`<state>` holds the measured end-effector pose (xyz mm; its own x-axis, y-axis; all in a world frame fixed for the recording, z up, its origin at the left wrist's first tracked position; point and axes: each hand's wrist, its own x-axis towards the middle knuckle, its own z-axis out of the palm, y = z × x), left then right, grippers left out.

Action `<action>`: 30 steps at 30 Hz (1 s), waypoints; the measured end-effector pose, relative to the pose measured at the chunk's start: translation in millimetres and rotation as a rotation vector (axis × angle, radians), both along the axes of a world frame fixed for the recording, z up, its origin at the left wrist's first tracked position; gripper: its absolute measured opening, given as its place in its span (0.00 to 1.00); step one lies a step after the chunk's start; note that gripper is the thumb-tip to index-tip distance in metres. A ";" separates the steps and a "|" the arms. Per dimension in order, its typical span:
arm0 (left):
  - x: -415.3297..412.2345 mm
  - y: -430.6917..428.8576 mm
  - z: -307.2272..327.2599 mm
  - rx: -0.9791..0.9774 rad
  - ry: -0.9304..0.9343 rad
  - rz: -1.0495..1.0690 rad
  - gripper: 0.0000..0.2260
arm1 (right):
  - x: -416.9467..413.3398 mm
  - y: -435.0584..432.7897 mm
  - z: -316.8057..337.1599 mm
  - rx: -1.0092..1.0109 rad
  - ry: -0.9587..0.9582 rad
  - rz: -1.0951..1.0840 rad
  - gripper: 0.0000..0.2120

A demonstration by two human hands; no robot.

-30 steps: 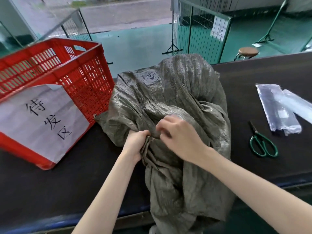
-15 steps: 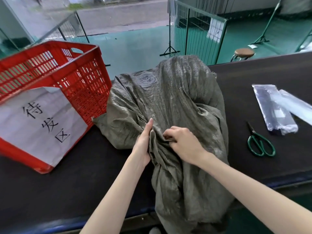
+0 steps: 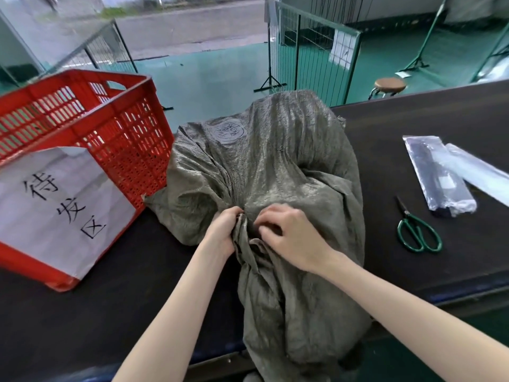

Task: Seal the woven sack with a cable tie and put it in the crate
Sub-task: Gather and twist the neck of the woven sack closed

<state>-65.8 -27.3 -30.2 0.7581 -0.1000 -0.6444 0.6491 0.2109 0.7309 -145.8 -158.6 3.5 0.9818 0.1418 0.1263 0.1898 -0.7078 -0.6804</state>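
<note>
A bulky grey-green woven sack [image 3: 278,161] lies on the black table [image 3: 82,312], its loose open end hanging over the near edge. My left hand [image 3: 223,232] pinches the gathered fabric at the sack's neck from the left. My right hand [image 3: 292,232] presses and bunches the same folds from the right, fingers curled into the cloth. The red plastic crate [image 3: 121,133] stands at the left, touching the sack, with a white paper sign on its front. Clear packets [image 3: 440,177], possibly of cable ties, lie at the right. No loose cable tie shows.
Green-handled scissors [image 3: 416,232] lie on the table right of the sack, just in front of the packets. Beyond the table are a green floor, wire fence panels [image 3: 311,51] and a round stool [image 3: 389,85].
My left hand has gone from open and flat against the fabric to pinching it. My right hand has spread wider over the gathered neck. The sack has stayed in place.
</note>
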 end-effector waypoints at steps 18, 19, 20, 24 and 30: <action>0.0 -6.7 6.2 -0.209 -0.003 -0.175 0.25 | 13.0 15.4 -8.7 0.317 0.128 -0.192 0.17; 0.5 -8.4 9.1 -0.239 -0.026 -0.184 0.26 | 12.1 18.7 -5.5 0.342 0.105 -0.169 0.17; 1.5 -10.2 10.5 -0.254 -0.042 -0.186 0.26 | 11.4 22.1 -2.8 0.360 0.083 -0.148 0.16; 7.5 -7.8 15.5 -0.208 -0.062 -0.193 0.19 | 7.1 28.0 0.9 0.326 0.048 -0.089 0.14; 19.9 -4.0 9.4 -0.014 -0.012 -0.117 0.09 | 2.8 15.6 2.4 0.062 0.048 0.025 0.17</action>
<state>-45.9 -31.3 -20.8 0.7487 -0.1971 -0.6330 0.6608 0.1450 0.7364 -143.0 -143.0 5.9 0.9832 0.1596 0.0887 0.1730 -0.6596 -0.7314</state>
